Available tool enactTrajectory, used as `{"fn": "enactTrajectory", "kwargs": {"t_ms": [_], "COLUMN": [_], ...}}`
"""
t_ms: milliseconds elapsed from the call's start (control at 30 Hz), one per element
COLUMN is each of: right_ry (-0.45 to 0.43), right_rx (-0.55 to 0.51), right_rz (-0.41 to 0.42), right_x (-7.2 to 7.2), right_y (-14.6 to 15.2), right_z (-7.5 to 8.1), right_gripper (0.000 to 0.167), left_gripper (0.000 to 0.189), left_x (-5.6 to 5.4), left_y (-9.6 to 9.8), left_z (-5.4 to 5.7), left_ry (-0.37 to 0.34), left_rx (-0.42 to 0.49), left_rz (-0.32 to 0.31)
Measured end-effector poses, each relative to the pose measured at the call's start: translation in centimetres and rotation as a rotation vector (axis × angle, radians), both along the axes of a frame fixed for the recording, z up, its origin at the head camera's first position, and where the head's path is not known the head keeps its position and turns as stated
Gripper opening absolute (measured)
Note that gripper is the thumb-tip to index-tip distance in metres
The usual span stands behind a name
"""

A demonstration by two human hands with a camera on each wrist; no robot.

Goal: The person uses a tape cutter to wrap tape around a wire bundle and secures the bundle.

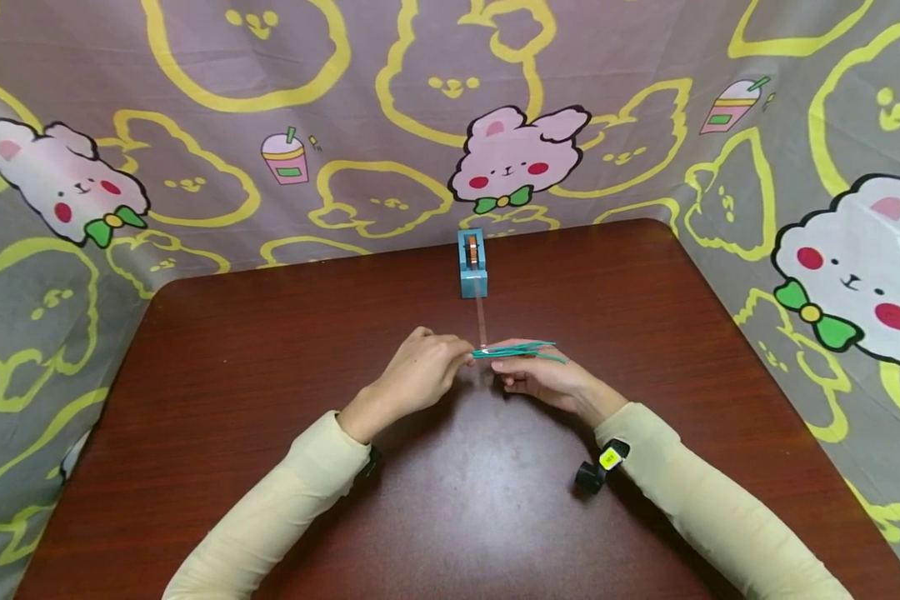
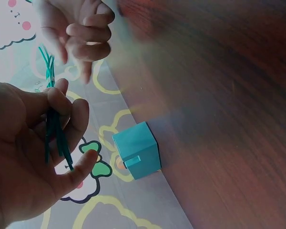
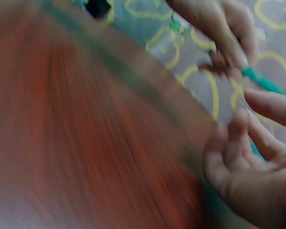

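Grayish patterned fabric (image 1: 390,50) with yellow outlines and cartoon bunnies hangs round the back and sides of a dark reddish-brown table (image 1: 217,375), which has a shiny patch of glare near the middle. Blue tape dispenser (image 1: 474,286) sits by the back edge, and a clear strip of tape (image 1: 482,321) runs from it down to some thin green strands (image 1: 521,348). Those strands are up between the two hands, and the left hand (image 1: 420,367) has them pinched between thumb and fingers; from the left wrist you can see the loose ends fanning out across the palm. As for the right hand (image 1: 558,383), its fingers are loosely bent right next to the strands, no real grip, though I can't tell if it's touching them. Right wrist view is pretty blurry, btw. Both sleeves (image 1: 720,500) are pale cream.
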State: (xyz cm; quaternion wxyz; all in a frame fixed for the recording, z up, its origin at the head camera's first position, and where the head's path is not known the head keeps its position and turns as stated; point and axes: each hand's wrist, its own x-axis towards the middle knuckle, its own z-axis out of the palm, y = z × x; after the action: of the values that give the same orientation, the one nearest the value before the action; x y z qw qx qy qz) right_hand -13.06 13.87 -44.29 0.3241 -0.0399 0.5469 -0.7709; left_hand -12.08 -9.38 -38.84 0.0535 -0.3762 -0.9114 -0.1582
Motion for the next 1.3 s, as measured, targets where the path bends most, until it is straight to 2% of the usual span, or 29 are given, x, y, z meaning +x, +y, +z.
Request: {"fn": "enactTrajectory", "kwargs": {"t_ms": [100, 200, 333, 433, 533, 633, 733, 833, 1033, 1300], "right_ry": [-0.020, -0.051, -0.102, -0.097, -0.076, -0.054, -0.033, -0.018, 0.002, 0.006], "right_rx": [-0.041, -0.020, 0.091, 0.160, 0.205, 0.238, 0.239, 0.196, 0.127, 0.174], "right_rz": [0.102, 0.168, 0.234, 0.352, 0.491, 0.608, 0.690, 0.725, 0.727, 0.681], "right_x": [-1.4, -3.1, -5.2, -6.3, -6.9, -7.2, -7.3, -7.2, -6.8, -6.3], "right_y": [1.5, 2.7, 3.0, 2.6, 2.1, 1.8, 1.5, 1.4, 1.5, 1.7], "right_z": [-0.2, -0.2, 0.3, 0.7, 1.2, 1.5, 1.8, 2.2, 2.8, 3.7], "right_gripper": [0.020, 0.020, 0.046, 0.065, 0.077, 0.077, 0.067, 0.056, 0.043, 0.032], "left_gripper": [0.010, 0.010, 0.010, 0.010, 0.009, 0.010, 0.011, 0.011, 0.011, 0.011], "left_x": [0.0, -0.1, 0.1, 0.2, 0.2, 0.2, 0.2, 0.2, 0.1, 0.0], "left_y": [-0.1, -0.1, -0.2, -0.3, -0.3, -0.3, -0.4, -0.5, -0.6, -0.6], "left_z": [0.1, 0.1, -0.1, -0.2, -0.2, -0.2, -0.1, 0.0, -0.1, -0.2], "left_ry": [0.003, -0.004, -0.014, -0.007, 0.001, 0.001, -0.001, 0.006, 0.026, 0.067], "left_rx": [0.012, 0.025, 0.032, 0.039, 0.046, 0.045, 0.041, 0.036, 0.025, 0.015], "left_rz": [-0.004, 0.000, 0.002, -0.001, -0.003, -0.003, -0.001, -0.001, -0.008, -0.008]}}
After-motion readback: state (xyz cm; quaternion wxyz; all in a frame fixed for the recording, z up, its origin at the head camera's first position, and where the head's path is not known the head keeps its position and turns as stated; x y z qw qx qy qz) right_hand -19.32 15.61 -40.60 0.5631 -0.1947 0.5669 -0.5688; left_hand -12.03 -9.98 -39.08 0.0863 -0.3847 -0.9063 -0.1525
